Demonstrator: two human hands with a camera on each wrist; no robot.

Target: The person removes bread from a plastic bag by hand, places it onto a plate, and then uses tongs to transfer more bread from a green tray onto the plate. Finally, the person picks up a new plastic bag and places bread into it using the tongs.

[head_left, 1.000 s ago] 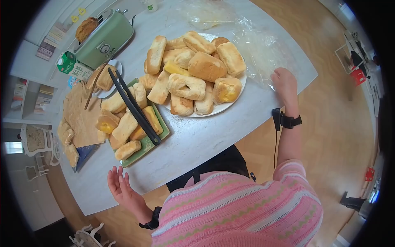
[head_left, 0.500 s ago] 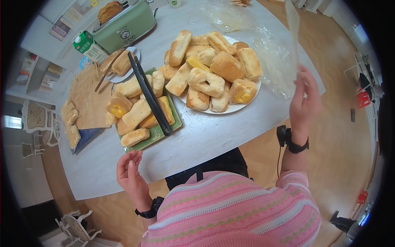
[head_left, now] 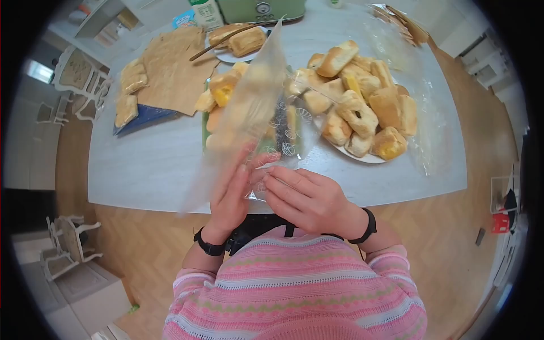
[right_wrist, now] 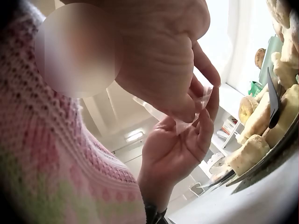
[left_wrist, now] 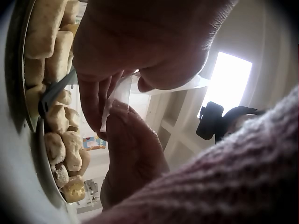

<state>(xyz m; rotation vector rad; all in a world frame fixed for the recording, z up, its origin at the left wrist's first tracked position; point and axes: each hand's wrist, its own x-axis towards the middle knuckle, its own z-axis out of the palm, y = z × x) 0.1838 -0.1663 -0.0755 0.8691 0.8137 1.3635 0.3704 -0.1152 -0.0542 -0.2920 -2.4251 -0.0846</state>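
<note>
A clear plastic bag (head_left: 241,113) with white printed shapes stands up in front of me, over the table's near side. My right hand (head_left: 309,198) pinches its lower edge between thumb and fingers. Close beside it, my left hand (head_left: 229,198) has its fingers extended against the film, partly behind it. In the right wrist view, the left palm (right_wrist: 170,149) faces up with a strip of film between the two hands. Seen through the bag, black tongs (head_left: 280,122) and bread pieces lie on a green tray (head_left: 205,127).
A white plate (head_left: 365,157) piled with bread stands to the right, with more crumpled plastic (head_left: 419,122) beyond it. Brown paper (head_left: 173,65), wrapped bread (head_left: 126,110), a small plate (head_left: 226,55), a milk carton (head_left: 207,14) and a green toaster (head_left: 260,11) stand farther back.
My right hand has lifted a plastic bag from the right side and brought it to the middle. The left hand has come up to meet it. The head view has turned left.
</note>
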